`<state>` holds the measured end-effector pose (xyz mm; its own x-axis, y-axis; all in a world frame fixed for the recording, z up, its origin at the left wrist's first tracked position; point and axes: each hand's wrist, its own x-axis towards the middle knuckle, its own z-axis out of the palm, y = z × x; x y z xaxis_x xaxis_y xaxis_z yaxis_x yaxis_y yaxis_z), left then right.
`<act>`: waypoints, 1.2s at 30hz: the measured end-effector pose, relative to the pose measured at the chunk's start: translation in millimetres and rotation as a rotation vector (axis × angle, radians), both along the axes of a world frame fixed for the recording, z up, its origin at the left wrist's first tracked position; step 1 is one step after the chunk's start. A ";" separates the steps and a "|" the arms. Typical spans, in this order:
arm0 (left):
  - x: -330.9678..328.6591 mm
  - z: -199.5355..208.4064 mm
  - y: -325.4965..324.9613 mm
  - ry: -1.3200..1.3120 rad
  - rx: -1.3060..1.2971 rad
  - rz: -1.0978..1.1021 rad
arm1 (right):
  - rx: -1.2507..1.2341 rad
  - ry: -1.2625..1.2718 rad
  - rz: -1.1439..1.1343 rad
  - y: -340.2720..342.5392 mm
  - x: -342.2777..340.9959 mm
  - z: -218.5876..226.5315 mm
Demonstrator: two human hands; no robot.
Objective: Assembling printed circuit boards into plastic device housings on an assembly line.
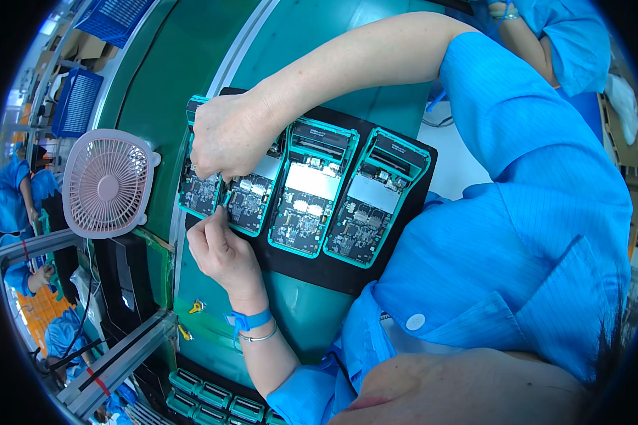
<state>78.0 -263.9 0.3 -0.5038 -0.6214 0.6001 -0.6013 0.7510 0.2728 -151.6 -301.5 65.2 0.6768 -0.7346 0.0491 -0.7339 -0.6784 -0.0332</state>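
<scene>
Several teal housings with dark circuit boards lie side by side on a black mat. My right hand reaches over from the top, closed, fingertips down at the leftmost housing and the second housing; it covers their upper parts. Just below, my left hand, with a blue strap round its wrist, pinches at the border between those two housings. What either hand's fingertips hold is too small or hidden to make out. To the right lie the third housing and the rightmost housing, untouched.
A pink fan stands left of the mat. Metal frame rails and yellow-handled fittings are at the lower left. More teal housings sit at the bottom edge. Blue baskets and other people in blue are farther off.
</scene>
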 end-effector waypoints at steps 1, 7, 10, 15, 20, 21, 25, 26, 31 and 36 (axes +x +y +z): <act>-0.4 0.9 0.2 -0.003 -0.002 0.001 | -0.033 -0.045 0.018 -1.2 -1.0 -2.8; -0.8 -0.7 0.6 0.000 0.010 0.005 | -0.022 -0.044 0.016 -2.9 -0.7 -3.9; -1.5 0.2 0.6 -0.002 0.013 0.004 | -0.021 -0.037 0.010 -1.9 -0.9 -2.7; -0.9 -0.2 1.0 -0.005 0.020 0.014 | 0.044 0.024 -0.027 3.9 1.9 9.0; 0.1 -1.5 1.3 -0.005 0.052 0.017 | 0.051 0.025 -0.029 4.7 1.6 10.4; 0.3 -1.6 1.3 -0.006 0.052 0.017 | 0.053 0.029 -0.027 4.3 1.6 10.3; 0.8 -2.4 1.1 -0.005 0.054 0.015 | 0.060 0.039 -0.031 3.5 2.5 9.9; 0.7 -2.2 1.0 -0.007 0.053 0.015 | 0.060 0.039 -0.033 2.0 1.7 7.1; 0.8 -2.3 1.2 -0.003 0.057 0.017 | 0.017 -0.058 0.006 -2.9 0.1 -2.5; -0.4 -0.1 2.9 -0.011 0.064 0.035 | 0.002 -0.057 0.008 -2.4 -1.0 -1.7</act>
